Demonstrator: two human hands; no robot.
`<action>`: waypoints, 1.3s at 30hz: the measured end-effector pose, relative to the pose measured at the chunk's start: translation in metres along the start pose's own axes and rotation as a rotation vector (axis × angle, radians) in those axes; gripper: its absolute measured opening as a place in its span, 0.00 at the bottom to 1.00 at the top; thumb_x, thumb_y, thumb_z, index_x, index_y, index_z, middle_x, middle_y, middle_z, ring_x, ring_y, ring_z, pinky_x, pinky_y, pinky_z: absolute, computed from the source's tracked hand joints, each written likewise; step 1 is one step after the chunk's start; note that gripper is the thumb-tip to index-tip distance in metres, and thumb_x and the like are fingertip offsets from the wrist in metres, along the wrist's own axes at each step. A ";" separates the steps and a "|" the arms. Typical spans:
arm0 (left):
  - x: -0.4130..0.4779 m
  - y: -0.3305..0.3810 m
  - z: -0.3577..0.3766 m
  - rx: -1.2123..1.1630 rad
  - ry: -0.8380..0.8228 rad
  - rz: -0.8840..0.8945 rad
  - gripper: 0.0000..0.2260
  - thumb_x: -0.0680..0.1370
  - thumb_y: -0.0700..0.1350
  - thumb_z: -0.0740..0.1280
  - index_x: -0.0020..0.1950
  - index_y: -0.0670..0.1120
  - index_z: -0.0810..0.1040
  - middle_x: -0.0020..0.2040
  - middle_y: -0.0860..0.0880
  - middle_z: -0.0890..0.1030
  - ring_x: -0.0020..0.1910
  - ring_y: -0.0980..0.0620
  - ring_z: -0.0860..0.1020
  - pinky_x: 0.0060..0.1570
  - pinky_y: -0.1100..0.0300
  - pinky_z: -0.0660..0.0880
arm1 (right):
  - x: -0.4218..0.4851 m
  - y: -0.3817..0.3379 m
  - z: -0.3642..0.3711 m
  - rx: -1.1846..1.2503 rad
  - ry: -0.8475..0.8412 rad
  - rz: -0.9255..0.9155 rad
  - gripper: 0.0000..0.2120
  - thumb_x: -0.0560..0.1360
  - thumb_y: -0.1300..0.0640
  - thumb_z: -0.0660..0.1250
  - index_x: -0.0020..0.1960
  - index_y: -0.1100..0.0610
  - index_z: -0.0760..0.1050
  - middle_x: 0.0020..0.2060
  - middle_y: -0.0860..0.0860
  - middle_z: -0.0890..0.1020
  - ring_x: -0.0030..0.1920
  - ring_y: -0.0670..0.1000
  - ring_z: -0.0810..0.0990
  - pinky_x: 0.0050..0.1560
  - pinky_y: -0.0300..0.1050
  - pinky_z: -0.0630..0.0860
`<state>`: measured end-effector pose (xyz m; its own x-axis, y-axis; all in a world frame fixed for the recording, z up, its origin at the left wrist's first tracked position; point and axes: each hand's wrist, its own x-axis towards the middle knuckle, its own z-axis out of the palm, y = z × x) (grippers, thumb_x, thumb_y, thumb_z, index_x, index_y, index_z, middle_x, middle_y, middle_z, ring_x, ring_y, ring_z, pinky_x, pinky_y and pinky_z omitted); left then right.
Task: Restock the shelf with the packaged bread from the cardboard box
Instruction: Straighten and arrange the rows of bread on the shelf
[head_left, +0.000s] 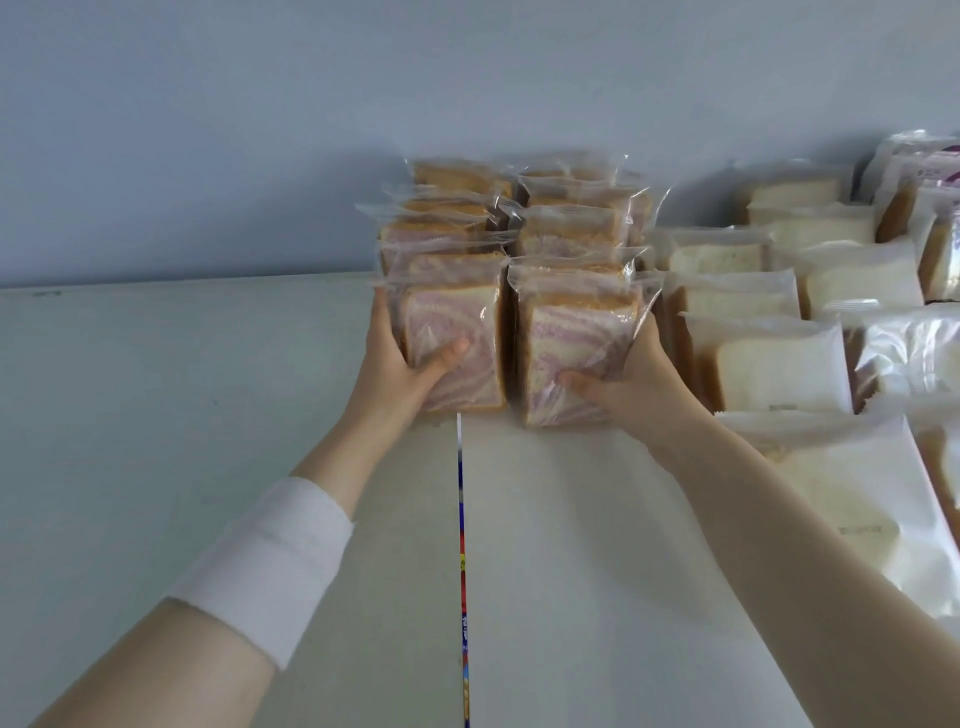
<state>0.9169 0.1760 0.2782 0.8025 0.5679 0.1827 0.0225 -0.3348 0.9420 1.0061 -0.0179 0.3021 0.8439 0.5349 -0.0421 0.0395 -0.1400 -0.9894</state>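
1. We have two rows of purple-swirl bread packs standing on end in the centre of the frame, running away from us toward the pale wall at the top. Each row's long axis points straight from our hands to the wall, so any push to seat them goes along that line.
2. Our left hand (402, 358) wraps the front pack of the left row (452, 353): thumb pressed flat on its near face, fingers curled round its left side. It is closed on that pack, not loose.
3. Our right hand (628, 379) does the same in mirror on the front pack of the right row (576, 358), thumb on the lower near face, fingers round the right side.
4. Each hand sits on the outer flank of its own row, equally near; the two front packs stand just beside one another with a narrow dark gap between them.
5. Both front packs stand upright on the white shelf (545, 545), above the end of the coloured divider strip (461, 519) that runs down the middle of the frame.
6. The bread shows pink-purple marbling in a pale crumb with a tan crust, inside clear, glossy, crinkled film with frilled seams on top.
7. White-bread packs (774, 364) fill the right of the frame, close against the right row.
8. The cardboard box is not in view.
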 end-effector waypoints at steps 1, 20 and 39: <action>0.003 0.000 0.002 -0.021 0.007 0.014 0.40 0.68 0.50 0.75 0.74 0.46 0.58 0.69 0.50 0.70 0.67 0.55 0.70 0.61 0.74 0.68 | 0.003 0.000 0.000 0.018 -0.019 -0.013 0.39 0.69 0.75 0.68 0.72 0.58 0.52 0.64 0.54 0.72 0.64 0.50 0.74 0.66 0.53 0.71; 0.003 -0.013 0.001 -0.026 -0.046 0.014 0.53 0.63 0.51 0.76 0.77 0.48 0.45 0.75 0.52 0.62 0.70 0.61 0.64 0.66 0.73 0.63 | 0.009 0.013 -0.004 0.035 -0.001 -0.079 0.41 0.69 0.74 0.69 0.73 0.60 0.50 0.63 0.50 0.70 0.65 0.47 0.70 0.68 0.47 0.69; 0.020 -0.009 0.023 -0.035 0.220 0.193 0.43 0.67 0.47 0.76 0.74 0.45 0.53 0.74 0.43 0.58 0.76 0.43 0.56 0.74 0.42 0.56 | 0.004 0.038 0.020 -0.165 0.267 -0.143 0.45 0.69 0.64 0.73 0.74 0.61 0.47 0.71 0.55 0.62 0.72 0.51 0.62 0.72 0.44 0.61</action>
<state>0.9470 0.1729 0.2669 0.6413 0.6472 0.4122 -0.1416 -0.4282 0.8925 1.0007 -0.0042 0.2616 0.9331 0.3247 0.1547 0.2348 -0.2238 -0.9459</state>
